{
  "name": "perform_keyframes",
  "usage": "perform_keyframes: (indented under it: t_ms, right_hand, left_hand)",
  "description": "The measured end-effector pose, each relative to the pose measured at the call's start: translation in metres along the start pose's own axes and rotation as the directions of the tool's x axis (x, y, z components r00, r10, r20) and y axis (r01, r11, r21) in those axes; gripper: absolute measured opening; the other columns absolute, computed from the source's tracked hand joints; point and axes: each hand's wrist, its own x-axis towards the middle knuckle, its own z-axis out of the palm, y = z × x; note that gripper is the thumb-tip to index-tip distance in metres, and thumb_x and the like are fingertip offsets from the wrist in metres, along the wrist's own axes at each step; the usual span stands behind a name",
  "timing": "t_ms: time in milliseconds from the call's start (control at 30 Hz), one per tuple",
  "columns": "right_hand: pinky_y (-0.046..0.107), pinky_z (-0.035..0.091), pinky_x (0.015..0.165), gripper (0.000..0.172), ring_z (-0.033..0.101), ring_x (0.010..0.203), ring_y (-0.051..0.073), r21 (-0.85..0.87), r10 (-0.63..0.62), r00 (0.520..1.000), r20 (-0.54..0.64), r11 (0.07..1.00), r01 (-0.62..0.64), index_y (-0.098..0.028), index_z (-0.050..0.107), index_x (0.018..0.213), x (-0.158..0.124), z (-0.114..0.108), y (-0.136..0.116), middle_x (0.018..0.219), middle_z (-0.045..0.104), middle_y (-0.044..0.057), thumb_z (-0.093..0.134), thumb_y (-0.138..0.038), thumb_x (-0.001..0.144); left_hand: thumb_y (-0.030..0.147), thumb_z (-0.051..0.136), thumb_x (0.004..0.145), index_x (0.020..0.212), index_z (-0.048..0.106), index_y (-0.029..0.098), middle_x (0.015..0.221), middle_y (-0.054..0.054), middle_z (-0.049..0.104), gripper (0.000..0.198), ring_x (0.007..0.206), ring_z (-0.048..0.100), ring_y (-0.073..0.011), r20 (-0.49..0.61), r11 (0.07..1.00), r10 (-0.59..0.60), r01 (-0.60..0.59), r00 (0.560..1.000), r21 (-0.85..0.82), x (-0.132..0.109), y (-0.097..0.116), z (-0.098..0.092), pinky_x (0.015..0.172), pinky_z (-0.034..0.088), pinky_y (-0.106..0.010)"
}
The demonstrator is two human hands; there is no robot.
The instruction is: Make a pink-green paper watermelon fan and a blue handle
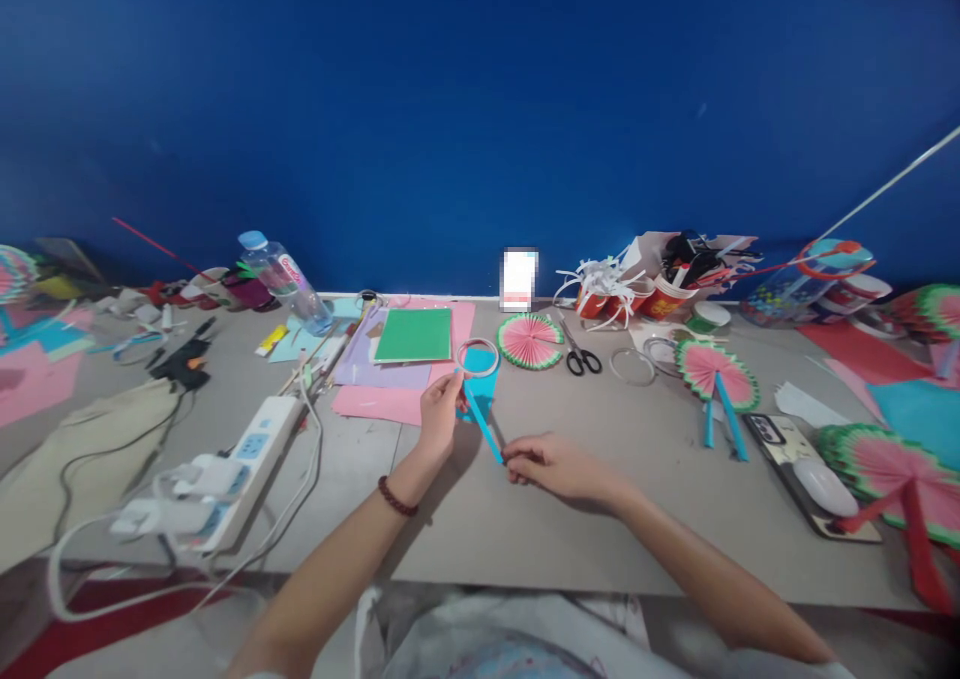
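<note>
A narrow blue paper strip [484, 421] slants between my two hands above the table. My left hand [442, 414] pinches its upper end, fingers closed. The lower end sits between the closed fingertips of my right hand [551, 467]. Just beyond my left hand lies a roll of clear tape or a similar ring [478, 357], on a blue paper sheet [486, 384] partly hidden by the strip. A round pleated pink and green paper fan [529, 341] rests farther back, beside black-handled scissors [583, 359].
Green paper [414, 335] tops pink and purple sheets at left. A power strip [251, 469], glue gun [184, 362] and bottle [289, 284] stand farther left. To the right are another fan [718, 372], a phone [780, 449] under a mouse [825, 486], and cups of paper strips [607, 294].
</note>
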Motion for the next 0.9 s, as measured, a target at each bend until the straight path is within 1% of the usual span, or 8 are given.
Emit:
perform_keyframes:
  t_ms: [133,367,500,567,667,733,800,900]
  right_hand:
    - [0.027,0.043,0.065,0.024,0.060,0.073,0.016,-0.266,-0.101,0.988,-0.120,0.962,0.066,-0.022,0.069,0.097,0.000,-0.006,-0.012,0.085,0.071,0.003,0.050,-0.032,0.087]
    - [0.026,0.044,0.066,0.024,0.061,0.073,0.016,-0.352,-0.221,0.952,-0.212,0.926,0.137,-0.020,0.069,0.097,0.034,-0.022,-0.016,0.088,0.071,0.004,0.047,-0.025,0.087]
    - [0.030,0.044,0.079,0.023,0.061,0.086,0.018,-0.545,-0.362,0.894,-0.262,0.820,0.172,-0.016,0.068,0.097,0.071,-0.035,-0.013,0.098,0.070,0.008,0.048,-0.016,0.086]
    - [0.032,0.041,0.088,0.027,0.058,0.099,0.020,-0.633,-0.419,0.880,-0.222,0.748,0.197,-0.015,0.066,0.105,0.089,-0.039,-0.011,0.108,0.067,0.011,0.047,-0.011,0.085]
    - [0.034,0.039,0.092,0.028,0.056,0.104,0.022,-0.729,-0.416,0.888,-0.195,0.667,0.152,-0.013,0.065,0.107,0.110,-0.041,-0.008,0.111,0.065,0.014,0.048,-0.009,0.085]
    - [0.034,0.041,0.088,0.022,0.057,0.100,0.023,-0.759,-0.392,0.901,-0.187,0.640,0.120,-0.012,0.067,0.098,0.118,-0.041,-0.008,0.104,0.066,0.014,0.049,-0.011,0.085]
    - [0.033,0.042,0.084,0.019,0.058,0.094,0.023,-0.751,-0.384,0.900,-0.207,0.652,0.105,-0.013,0.068,0.091,0.121,-0.040,-0.008,0.096,0.067,0.013,0.049,-0.012,0.086]
    - [0.031,0.043,0.079,0.016,0.059,0.088,0.020,-0.654,-0.397,0.865,-0.306,0.748,0.112,-0.016,0.065,0.088,0.121,-0.038,-0.010,0.091,0.067,0.009,0.049,-0.015,0.086]
  left_hand:
    - [0.050,0.059,0.077,0.069,0.053,0.017,0.052,0.002,0.056,0.035,0.046,0.051,-0.0103,0.069,0.997,-0.042,0.047,0.997,-0.064,0.002,0.000,0.000,0.048,0.041,-0.022]
    - [0.053,0.061,0.077,0.078,0.056,0.016,0.047,0.006,0.049,0.037,0.034,0.036,-0.0047,0.155,1.000,0.010,-0.008,0.988,-0.016,-0.001,0.001,0.003,0.037,0.028,-0.018]
    - [0.052,0.062,0.076,0.070,0.053,0.016,0.052,0.003,0.055,0.038,0.039,0.043,-0.0060,0.175,0.999,0.005,0.002,0.985,-0.040,-0.001,0.001,0.004,0.041,0.035,-0.019]
    - [0.052,0.061,0.077,0.066,0.050,0.016,0.052,0.003,0.054,0.039,0.039,0.043,-0.0058,0.169,0.999,0.003,0.005,0.986,-0.049,-0.001,0.002,0.004,0.041,0.035,-0.019]
    - [0.053,0.061,0.076,0.065,0.049,0.017,0.054,0.004,0.052,0.039,0.038,0.040,-0.0049,0.134,0.998,0.009,-0.001,0.991,-0.061,0.000,0.001,0.003,0.039,0.032,-0.019]
    - [0.052,0.061,0.076,0.066,0.048,0.017,0.055,0.005,0.051,0.039,0.039,0.040,-0.0048,0.124,0.998,0.009,-0.002,0.992,-0.060,0.002,0.000,0.002,0.039,0.031,-0.019]
    - [0.051,0.061,0.075,0.066,0.048,0.017,0.056,0.005,0.051,0.037,0.039,0.041,-0.0050,0.112,0.998,-0.003,0.010,0.994,-0.060,0.004,-0.001,0.001,0.038,0.030,-0.019]
    - [0.046,0.064,0.073,0.070,0.048,0.018,0.054,0.006,0.049,0.032,0.038,0.039,-0.0048,0.084,0.995,-0.038,0.045,0.996,-0.091,0.005,0.000,0.002,0.037,0.028,-0.019]
